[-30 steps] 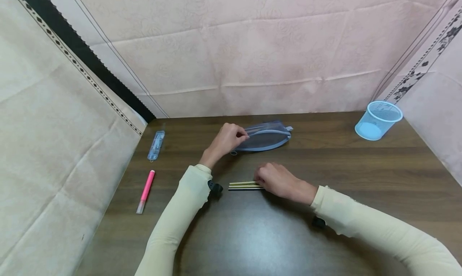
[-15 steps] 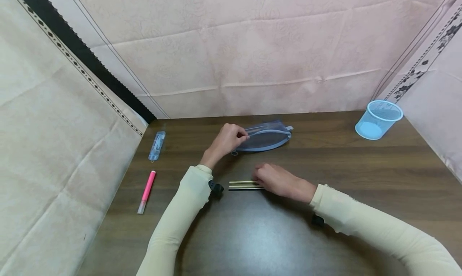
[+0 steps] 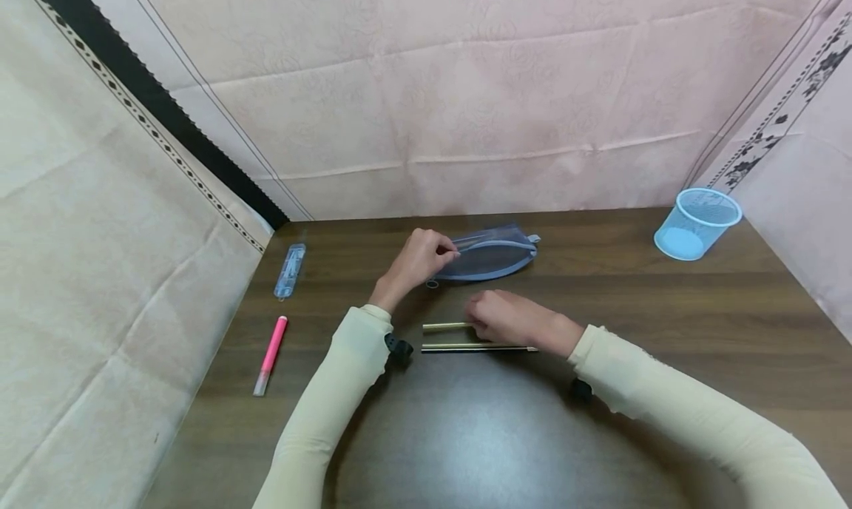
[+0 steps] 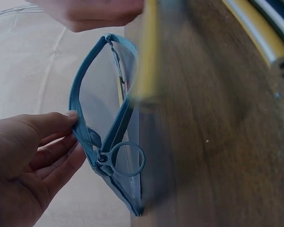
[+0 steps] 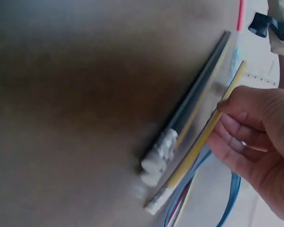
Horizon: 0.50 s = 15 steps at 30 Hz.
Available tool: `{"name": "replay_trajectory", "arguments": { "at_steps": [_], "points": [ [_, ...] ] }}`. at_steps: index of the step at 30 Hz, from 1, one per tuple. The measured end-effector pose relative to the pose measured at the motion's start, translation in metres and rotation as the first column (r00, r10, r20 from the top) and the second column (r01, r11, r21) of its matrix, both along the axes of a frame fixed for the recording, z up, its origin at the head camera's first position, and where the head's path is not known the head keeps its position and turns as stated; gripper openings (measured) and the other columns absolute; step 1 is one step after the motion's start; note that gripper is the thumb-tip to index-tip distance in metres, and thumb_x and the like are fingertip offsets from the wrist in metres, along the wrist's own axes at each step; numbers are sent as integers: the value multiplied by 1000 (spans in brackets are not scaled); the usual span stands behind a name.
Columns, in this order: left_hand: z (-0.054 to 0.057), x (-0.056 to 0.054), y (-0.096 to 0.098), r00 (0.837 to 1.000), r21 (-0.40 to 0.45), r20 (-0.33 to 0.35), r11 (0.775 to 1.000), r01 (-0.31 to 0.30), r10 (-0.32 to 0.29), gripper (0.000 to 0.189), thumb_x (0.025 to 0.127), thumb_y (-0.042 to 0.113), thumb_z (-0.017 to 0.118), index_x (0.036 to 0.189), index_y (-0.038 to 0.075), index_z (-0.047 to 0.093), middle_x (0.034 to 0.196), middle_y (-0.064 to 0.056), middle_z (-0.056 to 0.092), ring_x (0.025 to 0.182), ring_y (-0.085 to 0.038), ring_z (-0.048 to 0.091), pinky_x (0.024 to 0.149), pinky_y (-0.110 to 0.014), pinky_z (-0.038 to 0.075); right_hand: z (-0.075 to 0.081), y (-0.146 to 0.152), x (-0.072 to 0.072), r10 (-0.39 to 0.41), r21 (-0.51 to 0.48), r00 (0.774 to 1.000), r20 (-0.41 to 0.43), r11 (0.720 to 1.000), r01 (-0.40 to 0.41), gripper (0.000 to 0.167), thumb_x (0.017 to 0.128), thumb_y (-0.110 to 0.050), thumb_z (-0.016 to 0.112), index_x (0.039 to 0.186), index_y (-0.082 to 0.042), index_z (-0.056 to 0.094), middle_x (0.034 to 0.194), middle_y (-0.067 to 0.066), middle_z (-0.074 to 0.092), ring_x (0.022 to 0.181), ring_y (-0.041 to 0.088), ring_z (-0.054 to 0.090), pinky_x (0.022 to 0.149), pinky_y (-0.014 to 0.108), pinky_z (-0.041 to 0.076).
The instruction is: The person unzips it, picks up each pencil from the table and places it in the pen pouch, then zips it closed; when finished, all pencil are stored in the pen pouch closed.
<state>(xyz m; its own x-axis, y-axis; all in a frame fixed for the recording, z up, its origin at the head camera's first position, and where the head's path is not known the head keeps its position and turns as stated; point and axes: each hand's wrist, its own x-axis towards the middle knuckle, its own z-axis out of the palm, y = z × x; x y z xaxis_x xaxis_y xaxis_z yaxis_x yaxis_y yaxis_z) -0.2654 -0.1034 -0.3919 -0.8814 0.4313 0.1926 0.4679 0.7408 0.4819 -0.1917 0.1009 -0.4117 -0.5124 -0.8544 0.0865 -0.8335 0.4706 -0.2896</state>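
My left hand [image 3: 416,261] pinches the zippered rim of a blue see-through pencil pouch [image 3: 492,263] near the back of the table. In the left wrist view the pouch's mouth gapes, with a ring pull [image 4: 128,161] hanging at the near end and slim yellow and red items [image 4: 120,90] inside. My right hand [image 3: 511,320] pinches a yellow pencil [image 5: 194,150] between thumb and fingers, its eraser end showing in the right wrist view. Just in front of that hand, a dark pencil [image 5: 191,101] and another yellow pencil [image 4: 258,33] lie side by side on the table.
On the left of the wooden table [image 3: 599,302] lie a pink marker [image 3: 270,355] and a light blue, see-through flat item [image 3: 289,271]. A blue mesh cup [image 3: 692,228] stands at the back right. Pale cloth [image 3: 466,109] hangs behind the table.
My right hand has lifted one yellow pencil away from the other pencils and moved slightly toward the pouch. My left hand stays in place on the pouch rim.
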Motion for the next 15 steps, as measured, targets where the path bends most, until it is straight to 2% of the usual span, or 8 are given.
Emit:
{"name": "replay_trajectory", "arguments": {
  "at_steps": [9,11,15],
  "points": [
    [1,-1,0,1000,-9,3,1000,-1,1,15,96,17,70,101,8,80,98,-5,79,83,-12,71,76,-27,58,0,7,-4,32,-63,999,22,998,-30,7,88,-5,68,89,-13,65,83,-5,57,70,3,50,63,18,44],
    [2,0,0,1000,-9,8,1000,3,-3,15,96,17,69,101,8,80,98,-6,78,83,-12,71,76,-28,58,1,9,-5,41,-85,998,48,996,-37,6,90,-6,67,93,-12,67,85,-5,61,73,3,54,66,19,48],
    [-1,0,-1,1000,-4,5,1000,7,-7,15,96,17,70,101,8,80,97,-6,78,82,-12,70,74,-27,58,10,13,-7,36,-158,987,159,987,-10,11,93,-6,68,103,-10,72,93,1,71,81,5,61,74,24,55]
  ]
}}
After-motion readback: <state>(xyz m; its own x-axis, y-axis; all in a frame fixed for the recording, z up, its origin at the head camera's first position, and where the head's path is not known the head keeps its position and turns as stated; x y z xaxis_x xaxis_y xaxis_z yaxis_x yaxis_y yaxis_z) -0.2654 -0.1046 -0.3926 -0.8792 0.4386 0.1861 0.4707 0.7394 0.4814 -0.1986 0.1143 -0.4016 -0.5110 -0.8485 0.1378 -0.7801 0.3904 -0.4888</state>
